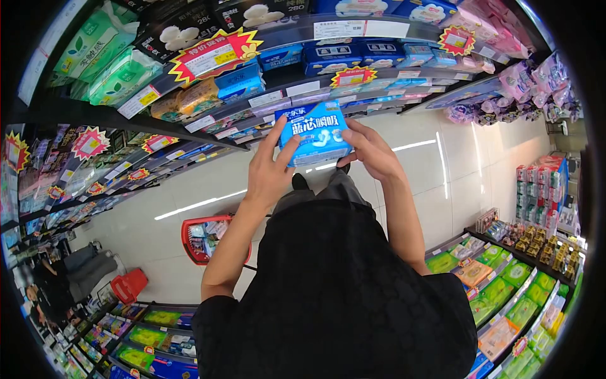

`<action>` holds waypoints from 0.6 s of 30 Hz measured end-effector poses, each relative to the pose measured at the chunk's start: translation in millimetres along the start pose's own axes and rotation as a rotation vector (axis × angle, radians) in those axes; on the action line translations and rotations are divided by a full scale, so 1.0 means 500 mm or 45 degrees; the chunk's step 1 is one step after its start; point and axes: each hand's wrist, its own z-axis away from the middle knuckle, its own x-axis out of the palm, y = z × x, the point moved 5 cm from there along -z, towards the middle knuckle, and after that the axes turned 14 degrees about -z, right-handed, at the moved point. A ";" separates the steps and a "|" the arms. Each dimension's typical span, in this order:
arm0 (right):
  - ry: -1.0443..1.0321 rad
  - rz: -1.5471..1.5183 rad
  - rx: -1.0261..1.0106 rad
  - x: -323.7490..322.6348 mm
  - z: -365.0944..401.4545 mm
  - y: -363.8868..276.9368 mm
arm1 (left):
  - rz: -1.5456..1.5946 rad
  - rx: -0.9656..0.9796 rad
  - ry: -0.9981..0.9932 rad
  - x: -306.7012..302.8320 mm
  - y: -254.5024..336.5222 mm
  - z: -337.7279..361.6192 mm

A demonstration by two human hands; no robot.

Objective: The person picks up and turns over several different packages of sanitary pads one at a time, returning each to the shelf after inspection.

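A blue pack of sanitary pads (315, 129) is held out in front of my body, its printed front with white lettering facing up. My left hand (268, 164) grips its left side, with fingers lying over the front. On the right edge, my right hand (371, 150) pinches the pack near its lower corner. The pack hangs above the floor, just short of the shelf (278, 101) edge. What is under the pack is hidden.
Shelves of packaged goods run across the front and left. A red shopping basket (185, 243) with goods stands at my left side. Tissue packs (495, 290) fill the shelf behind right. Another person (53, 278) is at far left beside a second red basket (129, 285).
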 end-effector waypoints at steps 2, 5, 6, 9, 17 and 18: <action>-0.026 -0.037 0.026 0.005 -0.006 0.000 | 0.003 0.022 -0.020 0.006 -0.008 0.014; -0.105 0.084 -0.054 -0.007 -0.025 -0.009 | 0.466 -0.351 -0.162 0.004 -0.028 -0.006; -0.125 0.196 -0.131 -0.009 -0.035 -0.013 | 0.593 -0.468 -0.249 0.015 -0.043 -0.008; -0.120 0.599 -0.253 -0.006 -0.072 -0.035 | 0.984 -0.724 -0.443 0.076 -0.109 -0.027; -0.030 1.412 -0.754 0.020 -0.221 -0.129 | 0.242 -0.445 -0.344 0.120 -0.228 -0.190; -0.050 1.427 -0.772 0.019 -0.244 -0.131 | 0.217 -0.492 -0.373 0.128 -0.245 -0.196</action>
